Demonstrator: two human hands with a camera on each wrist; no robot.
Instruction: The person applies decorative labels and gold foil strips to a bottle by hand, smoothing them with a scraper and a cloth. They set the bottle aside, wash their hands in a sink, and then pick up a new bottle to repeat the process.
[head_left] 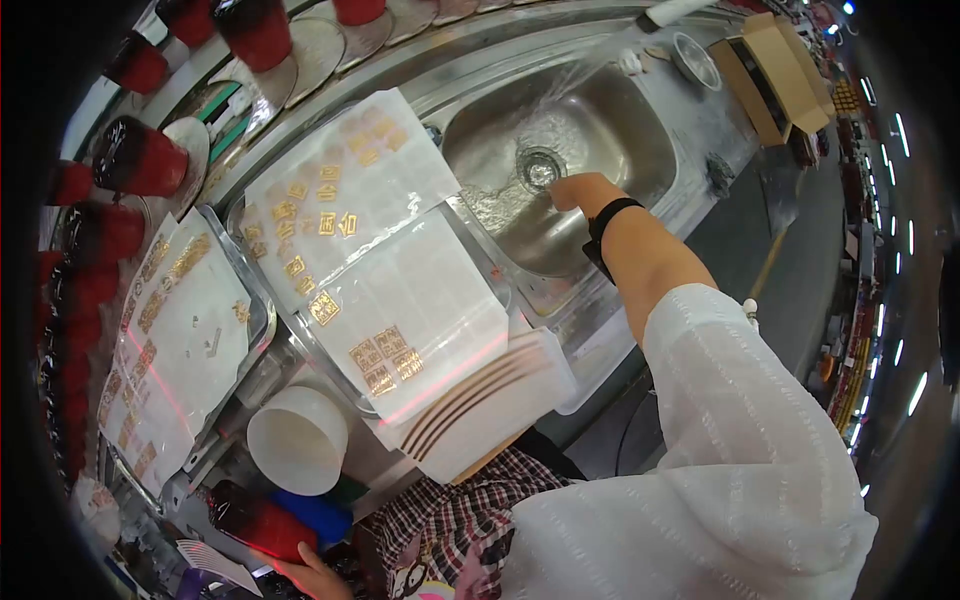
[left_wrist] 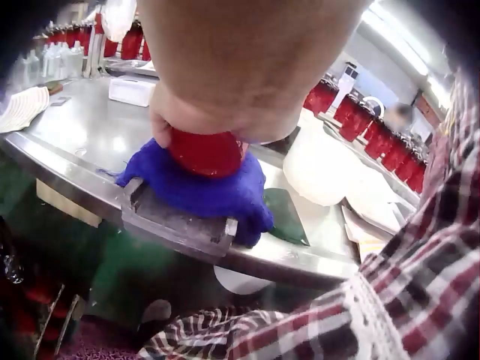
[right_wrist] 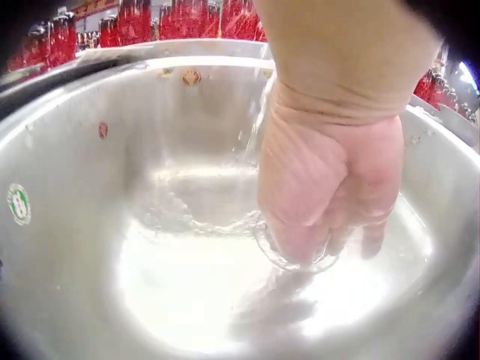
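Observation:
In the head view my left hand (head_left: 318,575) grips a red and black cup (head_left: 262,522) at the bottom left. The left wrist view has that hand (left_wrist: 217,112) around the cup, whose round red end (left_wrist: 206,154) lies against a blue cloth (left_wrist: 217,196). My right hand (head_left: 582,190) reaches into a metal sink (head_left: 625,140), near the round drain area (head_left: 541,169). Seen from the right wrist, the hand (right_wrist: 330,187) points down at a clear round rim (right_wrist: 296,264) in shallow water; its fingertips are partly hidden.
Water runs from a white spout (head_left: 655,18) into the sink. Left of it lie white sheets with gold characters (head_left: 400,260) on trays, and a white bucket (head_left: 297,440). Red cups (head_left: 140,160) line the far left. An open cardboard box (head_left: 775,80) stands at the upper right.

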